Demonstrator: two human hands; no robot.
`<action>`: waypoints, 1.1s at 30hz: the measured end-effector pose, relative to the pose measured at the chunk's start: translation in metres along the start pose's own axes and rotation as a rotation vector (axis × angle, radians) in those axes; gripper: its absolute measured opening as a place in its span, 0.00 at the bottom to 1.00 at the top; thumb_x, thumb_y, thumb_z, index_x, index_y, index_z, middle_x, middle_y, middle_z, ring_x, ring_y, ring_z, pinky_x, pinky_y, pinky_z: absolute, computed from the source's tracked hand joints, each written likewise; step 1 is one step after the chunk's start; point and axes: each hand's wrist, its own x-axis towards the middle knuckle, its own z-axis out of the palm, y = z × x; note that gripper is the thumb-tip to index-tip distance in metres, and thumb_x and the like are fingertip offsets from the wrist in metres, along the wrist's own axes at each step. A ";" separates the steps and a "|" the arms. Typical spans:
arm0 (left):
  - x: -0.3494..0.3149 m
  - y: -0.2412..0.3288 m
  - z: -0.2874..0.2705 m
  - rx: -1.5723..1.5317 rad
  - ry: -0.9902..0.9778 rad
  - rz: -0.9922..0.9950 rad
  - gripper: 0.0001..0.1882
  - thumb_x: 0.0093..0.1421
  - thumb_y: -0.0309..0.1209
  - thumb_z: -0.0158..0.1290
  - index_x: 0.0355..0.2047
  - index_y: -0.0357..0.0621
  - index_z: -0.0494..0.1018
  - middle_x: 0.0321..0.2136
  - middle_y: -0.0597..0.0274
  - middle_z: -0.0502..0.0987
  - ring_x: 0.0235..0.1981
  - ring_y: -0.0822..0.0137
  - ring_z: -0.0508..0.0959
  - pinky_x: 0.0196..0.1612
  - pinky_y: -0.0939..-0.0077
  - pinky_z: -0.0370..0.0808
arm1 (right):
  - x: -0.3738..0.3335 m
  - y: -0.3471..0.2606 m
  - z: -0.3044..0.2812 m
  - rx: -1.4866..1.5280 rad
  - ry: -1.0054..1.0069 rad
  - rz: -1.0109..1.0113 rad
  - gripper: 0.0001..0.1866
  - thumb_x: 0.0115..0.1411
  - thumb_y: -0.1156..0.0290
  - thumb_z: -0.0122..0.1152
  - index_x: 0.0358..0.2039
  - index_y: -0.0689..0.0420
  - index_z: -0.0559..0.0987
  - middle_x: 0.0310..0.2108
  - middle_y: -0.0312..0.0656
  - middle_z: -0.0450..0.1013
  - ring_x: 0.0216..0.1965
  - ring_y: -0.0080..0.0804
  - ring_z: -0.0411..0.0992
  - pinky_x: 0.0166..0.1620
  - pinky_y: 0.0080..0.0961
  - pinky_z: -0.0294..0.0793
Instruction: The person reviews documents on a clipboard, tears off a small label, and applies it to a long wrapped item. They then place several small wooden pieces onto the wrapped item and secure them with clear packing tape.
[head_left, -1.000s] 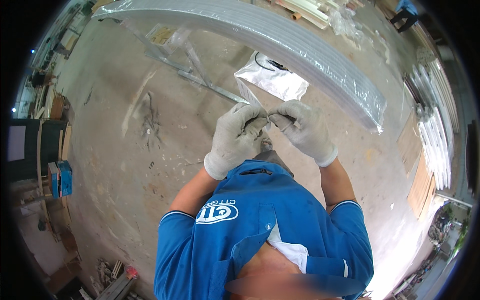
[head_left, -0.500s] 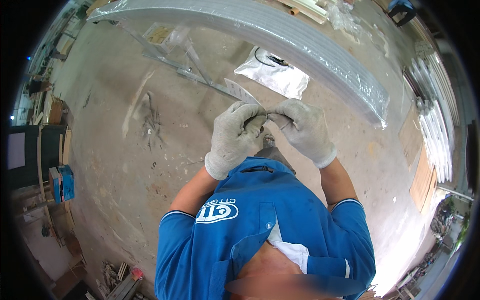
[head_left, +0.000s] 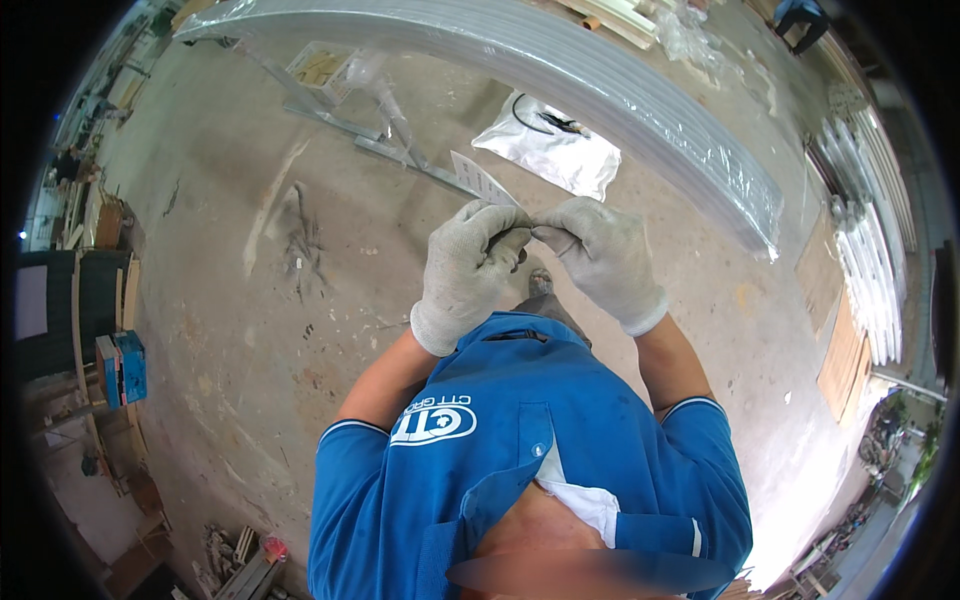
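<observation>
Both of my hands wear pale grey knit work gloves and meet fingertip to fingertip in front of my chest. My left hand [head_left: 462, 265] is closed in a pinch on a white printed paper sheet [head_left: 478, 178], which sticks out beyond its fingers, away from me. Just to its right, the thumb and index finger of my right hand [head_left: 603, 258] pinch at the same spot; what lies between them is too small to make out. Beyond the hands, a long bundle [head_left: 600, 95] wrapped in clear film arches across the view.
Metal stand legs [head_left: 400, 155] reach under the bundle, beside a crate [head_left: 322, 72]. A white sack [head_left: 548, 148] with a black cable lies on the concrete floor. Wrapped lengths [head_left: 868, 240] and brown boards [head_left: 846, 362] lie at right, a blue box [head_left: 128, 368] at left.
Hardly anything differs. The hands stay pinched together, with the paper sheet shifted very slightly, and the whole view has moved a little.
</observation>
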 end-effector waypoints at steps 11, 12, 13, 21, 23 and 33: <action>0.008 -0.022 -0.017 0.133 0.030 0.111 0.07 0.60 0.18 0.56 0.39 0.33 0.78 0.29 0.58 0.76 0.25 0.73 0.77 0.29 0.78 0.74 | 0.013 -0.006 0.027 -0.084 0.004 -0.053 0.04 0.59 0.73 0.66 0.35 0.56 0.83 0.29 0.43 0.78 0.29 0.40 0.78 0.31 0.31 0.75; 0.008 -0.022 -0.018 0.131 0.038 0.088 0.07 0.60 0.18 0.56 0.39 0.32 0.78 0.29 0.58 0.76 0.25 0.73 0.77 0.29 0.78 0.74 | 0.014 -0.005 0.029 -0.071 0.019 -0.066 0.04 0.59 0.73 0.66 0.35 0.56 0.83 0.29 0.43 0.78 0.28 0.40 0.77 0.30 0.31 0.75; 0.007 -0.023 -0.019 0.128 0.042 0.067 0.07 0.60 0.18 0.56 0.39 0.32 0.78 0.29 0.58 0.76 0.25 0.73 0.76 0.28 0.78 0.74 | 0.015 -0.005 0.032 -0.054 0.037 -0.080 0.04 0.59 0.74 0.65 0.35 0.56 0.83 0.29 0.43 0.78 0.28 0.40 0.77 0.30 0.31 0.75; 0.008 -0.028 -0.037 -0.127 -0.001 -0.091 0.05 0.58 0.22 0.58 0.35 0.36 0.79 0.27 0.55 0.77 0.27 0.67 0.77 0.32 0.72 0.73 | 0.025 -0.003 0.035 0.165 -0.103 0.150 0.06 0.59 0.73 0.66 0.35 0.60 0.84 0.28 0.44 0.79 0.27 0.34 0.78 0.31 0.28 0.75; 0.008 -0.031 -0.039 -0.099 0.015 -0.037 0.06 0.58 0.23 0.59 0.35 0.36 0.79 0.27 0.56 0.77 0.27 0.70 0.76 0.31 0.74 0.73 | 0.027 -0.006 0.038 0.170 -0.096 0.153 0.06 0.59 0.73 0.66 0.35 0.61 0.84 0.29 0.44 0.79 0.27 0.34 0.78 0.31 0.27 0.75; 0.005 -0.041 -0.057 -0.246 -0.026 -0.134 0.05 0.57 0.22 0.58 0.35 0.33 0.78 0.27 0.62 0.74 0.26 0.75 0.74 0.30 0.77 0.72 | 0.032 -0.019 0.048 0.186 -0.148 0.152 0.06 0.60 0.76 0.64 0.37 0.62 0.84 0.32 0.44 0.80 0.30 0.31 0.79 0.34 0.25 0.76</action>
